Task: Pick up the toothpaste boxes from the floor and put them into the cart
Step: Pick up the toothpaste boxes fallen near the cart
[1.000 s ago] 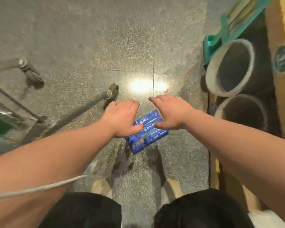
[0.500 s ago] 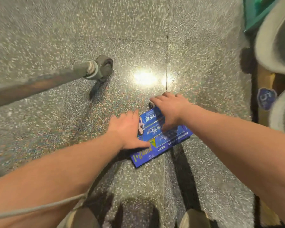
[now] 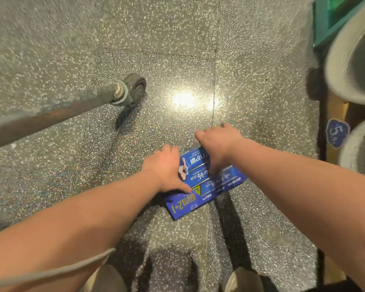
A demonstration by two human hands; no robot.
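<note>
A flat blue pack of toothpaste boxes [image 3: 207, 184] with white print lies on the speckled floor, slanted from lower left to upper right. My left hand [image 3: 167, 169] rests on its left side, thumb laid across the top face and fingers curled over the far edge. My right hand [image 3: 217, 144] clamps the pack's upper right end, fingers curled down over it. Both hands cover part of the pack. A leg and wheel of the cart [image 3: 133, 89] stand to the upper left; its basket is out of view.
Pale round tubs [image 3: 346, 57] and a shelf edge with a blue price tag [image 3: 336, 131] line the right side. A green crate corner [image 3: 322, 22] sits at the top right. My shoes [image 3: 242, 279] show at the bottom. A glare spot marks the floor.
My view has dropped closer to the floor. Both hands have settled onto the pack, from hovering over it to gripping its left side and upper right end.
</note>
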